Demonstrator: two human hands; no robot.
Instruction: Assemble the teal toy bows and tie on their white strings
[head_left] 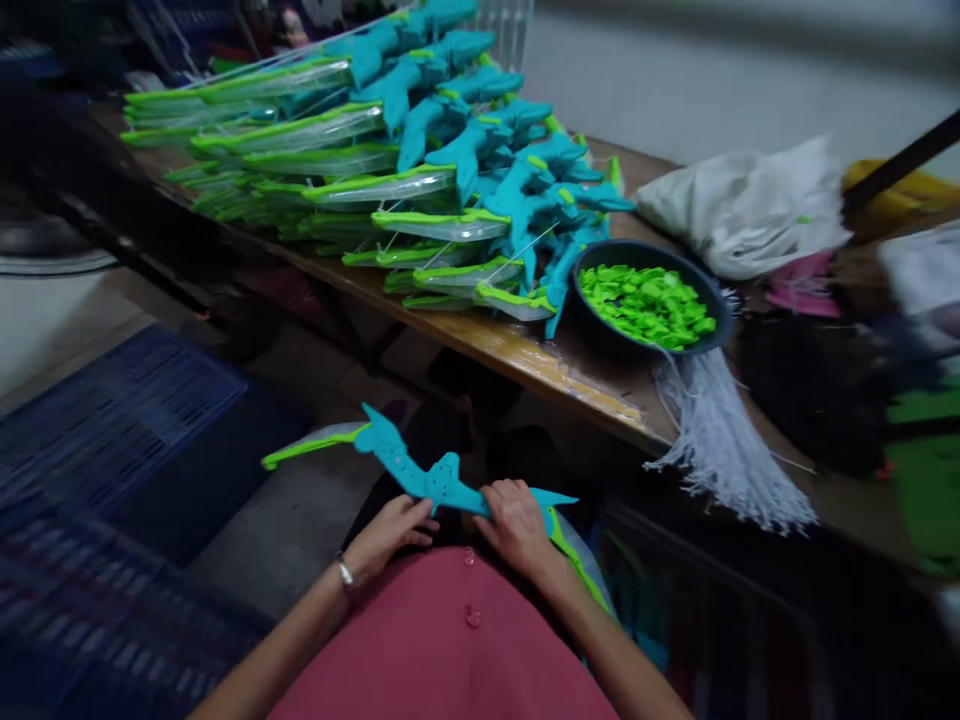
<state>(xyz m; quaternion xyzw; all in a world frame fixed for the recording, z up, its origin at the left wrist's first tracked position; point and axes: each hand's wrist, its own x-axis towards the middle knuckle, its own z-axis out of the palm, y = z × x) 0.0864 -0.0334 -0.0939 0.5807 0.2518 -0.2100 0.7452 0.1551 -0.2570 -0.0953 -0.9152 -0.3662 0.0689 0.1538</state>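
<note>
A toy bow [401,468] with a turquoise middle and lime-green limbs lies across my lap, tilted down to the right. My right hand [517,520] is closed around the turquoise part, right of its centre. At the near edge of the same piece, my left hand [394,535] has its fingers bent and its thumb against the bow; part of its grip is hidden. The green right limb [577,555] runs down past my right forearm.
Many similar bows [420,130] are stacked on a wooden table [525,360] ahead. Beside them stands a dark bowl [720,315] of small green pieces. A bundle of white strings [727,440] hangs over the table's edge. Blue crates [135,400] are at left, a white sack [750,205] at right.
</note>
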